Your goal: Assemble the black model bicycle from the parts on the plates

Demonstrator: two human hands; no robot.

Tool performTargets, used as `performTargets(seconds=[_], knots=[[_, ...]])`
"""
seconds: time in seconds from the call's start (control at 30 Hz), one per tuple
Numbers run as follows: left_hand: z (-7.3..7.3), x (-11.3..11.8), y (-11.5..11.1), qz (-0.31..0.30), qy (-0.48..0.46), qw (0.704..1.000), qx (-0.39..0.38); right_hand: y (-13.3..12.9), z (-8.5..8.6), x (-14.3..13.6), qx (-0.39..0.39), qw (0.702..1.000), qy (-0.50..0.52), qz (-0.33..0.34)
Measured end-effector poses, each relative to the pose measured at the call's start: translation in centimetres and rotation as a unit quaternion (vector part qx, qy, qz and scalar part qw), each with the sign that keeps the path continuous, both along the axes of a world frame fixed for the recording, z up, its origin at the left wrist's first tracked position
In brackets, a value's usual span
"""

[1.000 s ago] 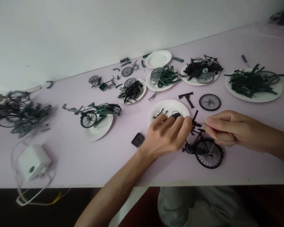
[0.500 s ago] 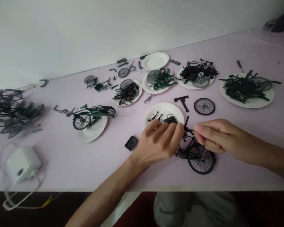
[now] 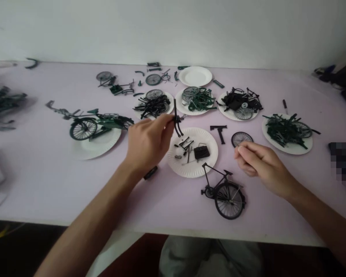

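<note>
My left hand (image 3: 150,140) pinches a black fork part (image 3: 176,119) upright above the left rim of the middle paper plate (image 3: 180,167). That plate holds a black basket-like piece (image 3: 201,152) and small rods. My right hand (image 3: 255,161) is closed near the loose black wheel (image 3: 241,139); whatever its fingertips hold, if anything, is too small to make out. Between my hands and nearer the table edge lies a partly built black bicycle (image 3: 225,190) with a rear wheel and seat but no front wheel. A black T-shaped part (image 3: 219,132) lies behind it.
A green model bicycle (image 3: 89,123) rests over a plate at the left. Plates of black and green parts stand behind, beside a bare plate (image 3: 195,76). At the right are a plate of green parts (image 3: 288,132) and a screwdriver (image 3: 285,105). The table edge (image 3: 190,236) is in front.
My left hand has moved left and up with the fork part, away from my right hand and the black bicycle, which now shows fully. The view has turned to the right.
</note>
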State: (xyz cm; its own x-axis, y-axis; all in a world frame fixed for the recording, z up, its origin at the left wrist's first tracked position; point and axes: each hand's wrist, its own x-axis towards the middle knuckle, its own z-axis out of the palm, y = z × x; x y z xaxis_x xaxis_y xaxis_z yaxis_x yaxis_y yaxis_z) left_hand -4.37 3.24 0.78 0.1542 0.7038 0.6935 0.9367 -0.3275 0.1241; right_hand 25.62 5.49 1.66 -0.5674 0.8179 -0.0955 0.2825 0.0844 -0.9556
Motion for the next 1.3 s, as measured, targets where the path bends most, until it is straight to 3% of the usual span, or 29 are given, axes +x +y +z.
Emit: performTargets(seconds=[0.03,0.07,0.1,0.27,0.43,0.53,0.67,0.77,1.1,1.3], knots=[[0.0,-0.8,0.2,0.017,-0.025,0.999,-0.015,0.4,-0.6,0.0,0.137,0.988,-0.065,-0.009],[0.1,-1.6,0.4,0.031,-0.053,0.998,-0.028,0.8,-1.2,0.0,0.27,0.955,-0.122,-0.001],[0.1,-2.3,0.5,0.047,-0.08,0.995,-0.038,1.1,-1.8,-0.1,0.316,0.94,-0.13,0.003],[0.4,-4.0,1.0,0.049,-0.107,0.992,-0.053,2.1,-3.6,-0.4,0.404,0.903,-0.148,0.014],[0.5,-3.3,0.9,0.023,-0.109,0.991,-0.079,1.8,-3.7,-0.2,0.446,0.881,-0.159,0.001],[0.5,-3.5,1.1,-0.029,-0.184,0.975,-0.119,1.7,-3.8,0.0,0.465,0.868,-0.172,-0.016],[0.2,-5.4,1.6,-0.169,-0.35,0.901,-0.196,1.8,-4.2,0.0,0.488,0.853,-0.182,-0.032],[-0.2,-6.6,1.7,-0.258,-0.411,0.836,-0.257,2.1,-4.4,-0.1,0.493,0.85,-0.183,-0.031],[-0.9,-6.4,1.4,-0.283,-0.428,0.786,-0.345,1.9,-4.1,-0.1,0.511,0.837,-0.195,0.017],[-1.4,-6.3,1.4,-0.285,-0.446,0.78,-0.334,1.9,-4.1,-0.9,0.543,0.81,-0.22,0.035]])
